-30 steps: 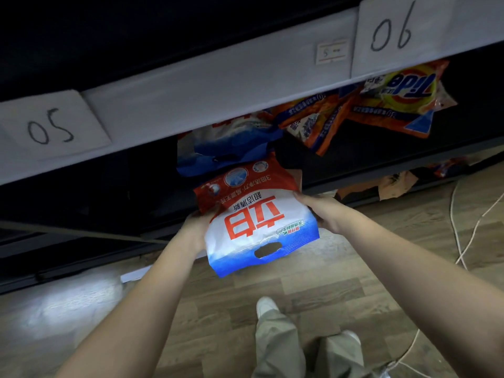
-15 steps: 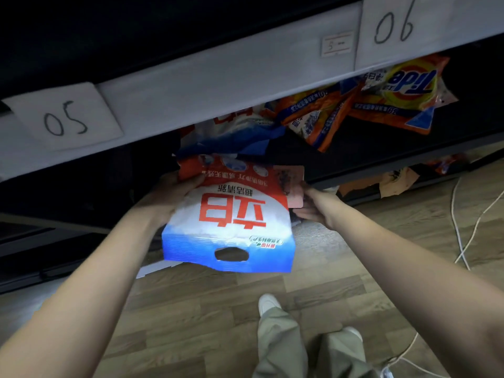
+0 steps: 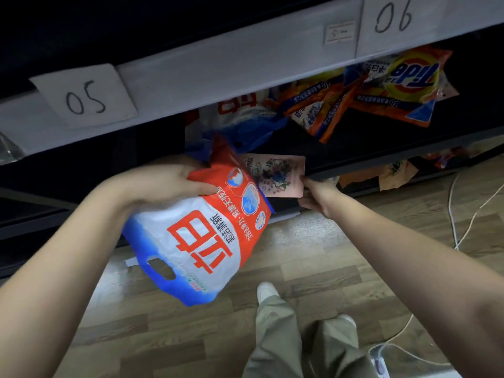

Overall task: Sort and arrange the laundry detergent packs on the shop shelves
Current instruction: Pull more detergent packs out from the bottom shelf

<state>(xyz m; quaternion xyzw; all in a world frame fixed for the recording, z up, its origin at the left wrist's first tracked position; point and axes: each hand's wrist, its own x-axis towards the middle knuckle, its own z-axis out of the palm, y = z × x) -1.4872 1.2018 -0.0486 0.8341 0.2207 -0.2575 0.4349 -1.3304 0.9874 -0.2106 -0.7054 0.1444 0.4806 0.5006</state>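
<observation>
Sorting is the step in hand: the left hand (image 3: 163, 181) clamps its grip on the red top edge of a white, red and blue detergent pack (image 3: 201, 236), held tilted in the air in front of the lower shelf (image 3: 368, 170), while the right hand (image 3: 316, 193) pinches the corner of a small pink card-like packet (image 3: 275, 174) at the shelf's front edge. Next, I judge, the pack needs setting among its likes (a similar white and blue pack (image 3: 245, 118) lies further in, beside the orange Tide packs (image 3: 395, 88)). The held pack looks full and soft, glossy, with a cut-out handle at its blue end.
</observation>
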